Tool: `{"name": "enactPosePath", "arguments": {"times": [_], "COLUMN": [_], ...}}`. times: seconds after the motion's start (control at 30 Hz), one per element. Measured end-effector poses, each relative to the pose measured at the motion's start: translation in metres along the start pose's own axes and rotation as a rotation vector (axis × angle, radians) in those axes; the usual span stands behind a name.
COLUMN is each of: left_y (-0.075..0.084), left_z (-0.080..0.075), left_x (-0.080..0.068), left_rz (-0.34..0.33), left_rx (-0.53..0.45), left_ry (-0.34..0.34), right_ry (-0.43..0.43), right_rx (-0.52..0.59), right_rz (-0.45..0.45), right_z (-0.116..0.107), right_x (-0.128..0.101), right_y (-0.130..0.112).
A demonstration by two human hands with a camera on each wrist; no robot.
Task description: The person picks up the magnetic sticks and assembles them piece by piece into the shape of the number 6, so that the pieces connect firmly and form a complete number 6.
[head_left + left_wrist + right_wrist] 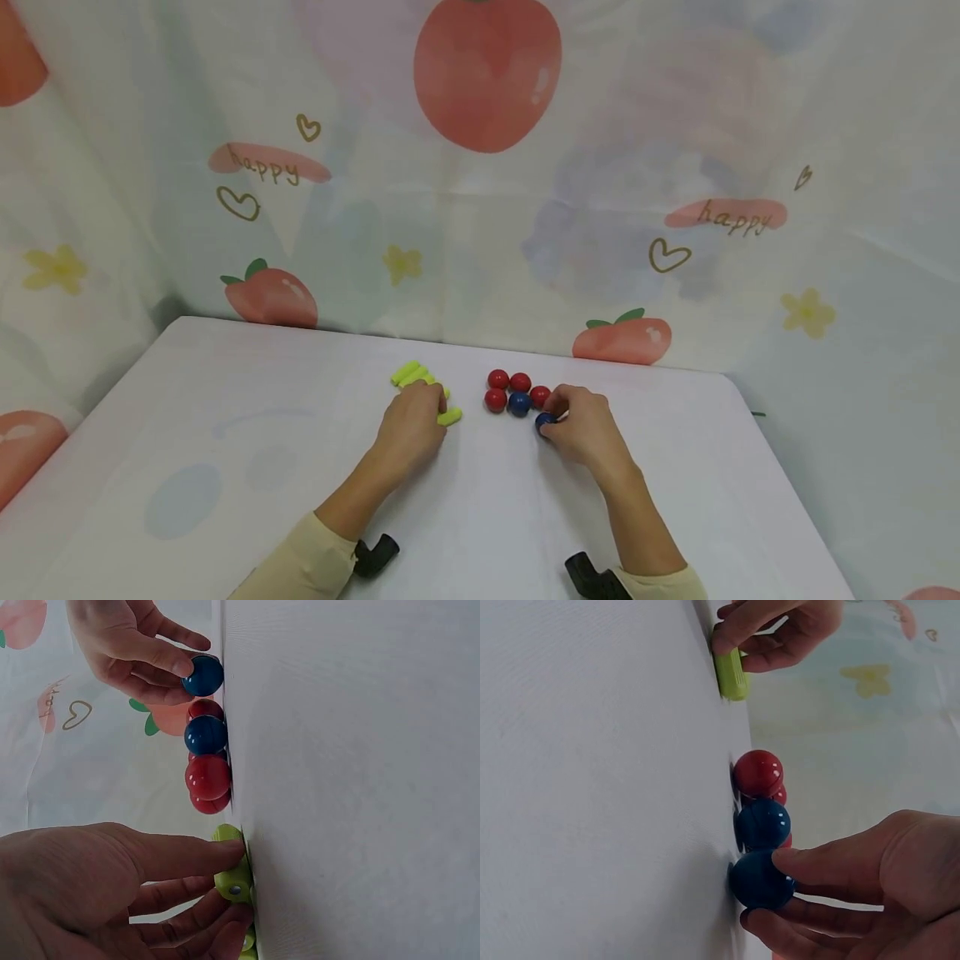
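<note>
My left hand (412, 421) pinches a short yellow-green stick (450, 416) between thumb and fingers, low over the white table. A small round dot shows on the end of that stick in the left wrist view. More yellow-green sticks (406, 372) lie side by side just beyond this hand, partly hidden by it. On the other side, my right hand (587, 427) holds a glossy blue ball (762, 880) by thumb and fingertips. Close by sits a second blue ball (519, 404), among several red balls (496, 400) grouped on the table between the hands.
The white table (300, 483) ends at a back edge just beyond the balls. Behind it hangs a printed curtain (465, 250) with fruit and hearts. Black wrist mounts (377, 556) sit by both beige sleeves (300, 562).
</note>
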State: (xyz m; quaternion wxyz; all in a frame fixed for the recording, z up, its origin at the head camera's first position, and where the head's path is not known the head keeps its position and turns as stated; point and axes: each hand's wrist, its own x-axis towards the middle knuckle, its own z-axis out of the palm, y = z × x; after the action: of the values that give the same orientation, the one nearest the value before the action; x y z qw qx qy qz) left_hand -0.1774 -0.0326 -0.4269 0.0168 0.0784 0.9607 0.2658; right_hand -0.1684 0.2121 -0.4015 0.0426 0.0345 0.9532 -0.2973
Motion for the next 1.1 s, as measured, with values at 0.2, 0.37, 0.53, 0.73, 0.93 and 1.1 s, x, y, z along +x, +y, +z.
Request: {"name": "enactPosePath", "arguments": {"times": [0.2,0.37,0.53,0.73,0.93,1.1], "left_y": [0.0,0.003,0.008,0.013,0.015,0.016], "left_z": [-0.004,-0.008,-0.008,-0.005,-0.003,-0.002], "left_x": [-0.001,-0.001,-0.003,-0.004,-0.005,-0.007], "left_rz": [0.031,0.015,-0.008,0.012,0.069,0.096], "left_rx": [0.0,-0.024,-0.055,-0.091,-0.107,-0.139], "left_ry": [0.009,-0.024,-0.073,-0.105,-0.103,-0.13], "right_ry": [-0.039,-0.05,-0.058,-0.09,-0.136,-0.173], "right_rx": [-0.004,-0.012,-0.013,0.007,0.017,0.023], "right_rz": [-0.009,-0.012,-0.007,-0.037,-0.067,-0.067], "right_z": [-0.004,-0.005,-0.006,-0.008,-0.005,-0.001], "right_x": [-0.002,-0.003,-0.004,-0.009,-0.014,-0.02], "right_y": [-0.003,-0.005,-0.005,-0.009,-0.015,-0.021]}}
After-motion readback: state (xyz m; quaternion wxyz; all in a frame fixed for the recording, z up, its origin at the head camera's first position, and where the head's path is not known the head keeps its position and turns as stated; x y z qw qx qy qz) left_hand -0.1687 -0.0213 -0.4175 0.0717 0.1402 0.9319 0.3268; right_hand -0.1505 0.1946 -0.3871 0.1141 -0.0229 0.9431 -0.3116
